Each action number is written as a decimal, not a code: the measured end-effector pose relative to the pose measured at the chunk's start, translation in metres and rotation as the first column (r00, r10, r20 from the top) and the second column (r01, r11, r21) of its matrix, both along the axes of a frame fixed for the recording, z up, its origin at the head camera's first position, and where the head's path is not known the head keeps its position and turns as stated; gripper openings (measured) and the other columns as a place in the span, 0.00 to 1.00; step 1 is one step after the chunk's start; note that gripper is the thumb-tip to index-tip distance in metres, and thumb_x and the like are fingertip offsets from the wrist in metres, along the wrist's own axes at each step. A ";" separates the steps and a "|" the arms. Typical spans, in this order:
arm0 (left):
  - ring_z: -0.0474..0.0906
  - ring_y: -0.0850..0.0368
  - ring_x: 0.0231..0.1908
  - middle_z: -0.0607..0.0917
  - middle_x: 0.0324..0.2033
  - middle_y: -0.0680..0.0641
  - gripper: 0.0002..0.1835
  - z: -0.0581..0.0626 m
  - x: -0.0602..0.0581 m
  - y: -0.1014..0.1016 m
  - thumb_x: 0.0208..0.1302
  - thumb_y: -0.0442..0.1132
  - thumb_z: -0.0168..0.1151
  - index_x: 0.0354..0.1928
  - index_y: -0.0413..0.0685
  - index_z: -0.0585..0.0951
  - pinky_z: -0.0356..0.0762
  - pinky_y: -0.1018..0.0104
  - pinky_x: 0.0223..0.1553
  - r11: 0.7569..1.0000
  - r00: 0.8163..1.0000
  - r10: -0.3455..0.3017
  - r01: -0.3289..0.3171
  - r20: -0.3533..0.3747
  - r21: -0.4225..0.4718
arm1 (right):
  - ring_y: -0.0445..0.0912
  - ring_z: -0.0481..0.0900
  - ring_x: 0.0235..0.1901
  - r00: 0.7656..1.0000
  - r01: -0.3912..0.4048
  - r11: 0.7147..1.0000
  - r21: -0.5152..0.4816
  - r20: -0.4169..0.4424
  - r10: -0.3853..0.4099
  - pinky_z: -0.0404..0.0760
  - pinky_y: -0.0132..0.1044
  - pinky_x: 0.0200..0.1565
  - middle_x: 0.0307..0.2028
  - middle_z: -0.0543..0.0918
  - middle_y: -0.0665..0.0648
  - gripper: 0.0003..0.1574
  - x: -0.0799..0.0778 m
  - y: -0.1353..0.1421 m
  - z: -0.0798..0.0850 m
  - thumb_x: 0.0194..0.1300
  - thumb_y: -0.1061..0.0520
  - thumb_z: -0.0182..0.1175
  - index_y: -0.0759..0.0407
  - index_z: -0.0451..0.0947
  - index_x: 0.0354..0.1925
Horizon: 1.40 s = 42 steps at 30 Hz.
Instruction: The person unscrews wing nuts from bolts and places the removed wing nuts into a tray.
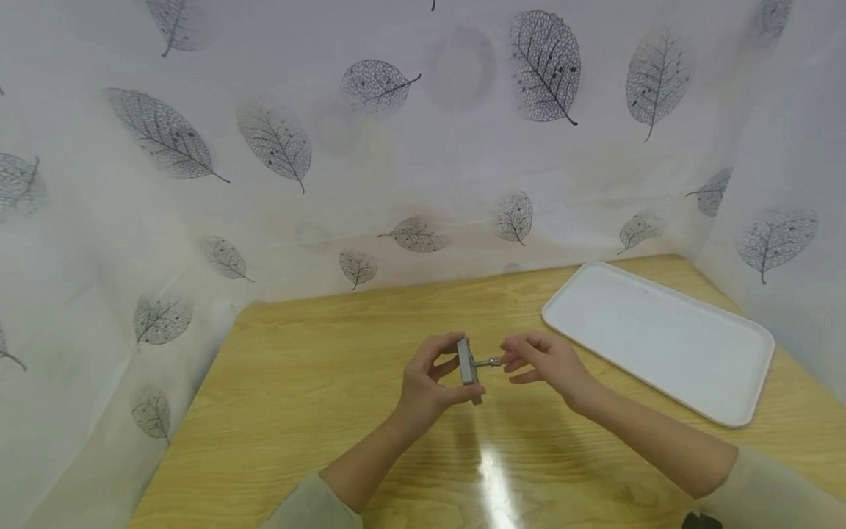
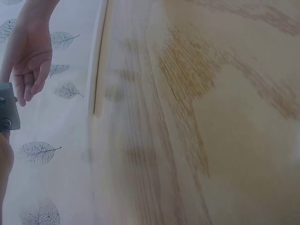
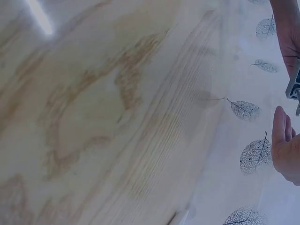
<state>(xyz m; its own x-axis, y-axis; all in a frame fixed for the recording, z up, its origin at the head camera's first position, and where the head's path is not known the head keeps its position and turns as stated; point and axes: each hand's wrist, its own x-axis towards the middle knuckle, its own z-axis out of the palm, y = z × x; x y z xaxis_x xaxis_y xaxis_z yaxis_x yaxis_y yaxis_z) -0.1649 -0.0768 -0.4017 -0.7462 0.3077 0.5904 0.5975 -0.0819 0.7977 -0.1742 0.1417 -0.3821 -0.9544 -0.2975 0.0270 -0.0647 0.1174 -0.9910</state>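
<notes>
My left hand holds a small grey metal bracket above the table, fingers at its top edge and thumb at its bottom. A silver bolt sticks out of the bracket towards the right. At the bolt's outer end is my right hand, its fingers loosely extended; whether they touch the bolt is hard to see. In the left wrist view, the bracket shows holes in its flat face. The right wrist view cuts off the bracket at its edge, with my right hand below it.
A white rectangular tray lies at the right side of the wooden table. Behind and beside the table hangs a pale cloth printed with leaves. A bright light reflection lies on the tabletop near the front.
</notes>
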 end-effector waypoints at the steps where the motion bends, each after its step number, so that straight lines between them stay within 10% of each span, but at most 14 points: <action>1: 0.72 0.58 0.52 0.71 0.51 0.29 0.38 0.000 0.000 0.000 0.41 0.22 0.73 0.59 0.35 0.69 0.77 0.61 0.58 1.000 1.000 0.001 -0.001 -0.002 0.000 | 0.46 0.82 0.36 1.000 -0.004 1.000 -0.005 0.023 0.004 0.89 0.43 0.41 0.36 0.83 0.61 0.28 0.000 0.000 0.002 0.72 0.50 0.51 0.78 0.71 0.48; 18: 0.72 0.57 0.52 0.73 0.52 0.33 0.38 0.000 -0.001 0.001 0.41 0.22 0.73 0.59 0.37 0.69 0.77 0.61 0.58 1.000 1.000 -0.002 0.002 0.022 -0.013 | 0.47 0.85 0.33 0.947 -0.138 0.990 -0.042 0.286 0.144 0.88 0.42 0.43 0.31 0.85 0.56 0.30 -0.006 -0.001 0.003 0.66 0.47 0.59 0.76 0.74 0.47; 35: 0.71 0.40 0.52 0.72 0.52 0.31 0.38 -0.006 0.000 0.004 0.41 0.22 0.73 0.59 0.38 0.69 0.77 0.62 0.58 1.000 0.999 -0.022 0.023 0.033 -0.004 | 0.47 0.85 0.35 0.981 -0.119 0.992 -0.035 0.151 0.123 0.87 0.46 0.44 0.33 0.86 0.56 0.22 -0.004 0.003 0.004 0.58 0.61 0.66 0.76 0.74 0.45; 42: 0.71 0.54 0.53 0.72 0.53 0.35 0.38 -0.006 -0.001 0.002 0.42 0.22 0.73 0.59 0.37 0.68 0.77 0.60 0.58 1.000 1.000 -0.028 0.028 0.006 0.008 | 0.45 0.84 0.35 0.992 -0.113 0.989 0.098 -0.044 0.117 0.88 0.38 0.43 0.35 0.85 0.56 0.19 -0.003 0.003 0.001 0.58 0.60 0.67 0.73 0.78 0.43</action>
